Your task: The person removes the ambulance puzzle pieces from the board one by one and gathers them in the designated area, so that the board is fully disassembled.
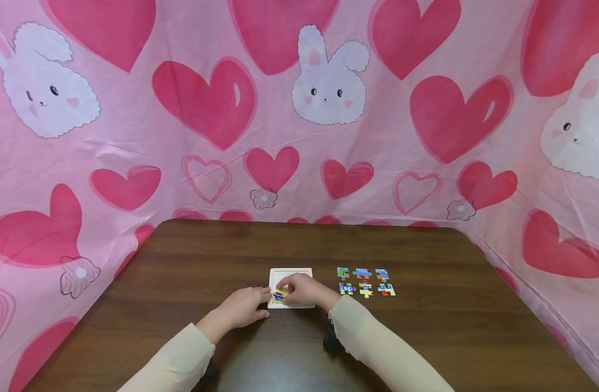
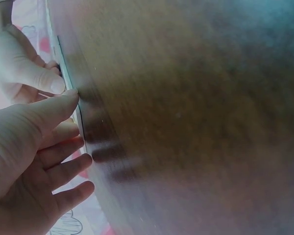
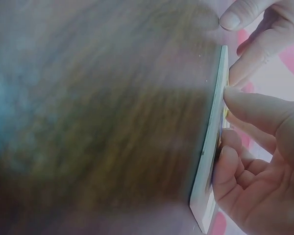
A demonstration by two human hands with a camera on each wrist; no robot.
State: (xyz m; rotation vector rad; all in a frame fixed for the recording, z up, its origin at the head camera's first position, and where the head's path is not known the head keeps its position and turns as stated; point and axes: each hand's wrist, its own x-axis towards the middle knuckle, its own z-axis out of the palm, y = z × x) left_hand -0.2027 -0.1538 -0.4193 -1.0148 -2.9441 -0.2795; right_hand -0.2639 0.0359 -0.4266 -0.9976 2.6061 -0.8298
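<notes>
A white square puzzle tray (image 1: 305, 270) with a raised rim lies flat on the table. In its near left corner is a yellow and purple puzzle piece (image 1: 279, 294). My right hand (image 1: 304, 288) reaches over the tray, its thumb and index finger bent about this piece; they partly cover it. In the right wrist view, the thumb (image 3: 250, 105) is by the edge of the tray (image 3: 206, 171) and the other fingers curl over it. My left hand (image 1: 241, 306) stays at the tray's left side, fingers mostly straight, their tips touching the edge.
Several loose jigsaw pieces (image 1: 363, 273) lie in two rows right of the tray on the brown wooden table (image 1: 221, 250). A pink cloth (image 1: 279, 125) with hearts and rabbits hangs behind and at both sides of the table.
</notes>
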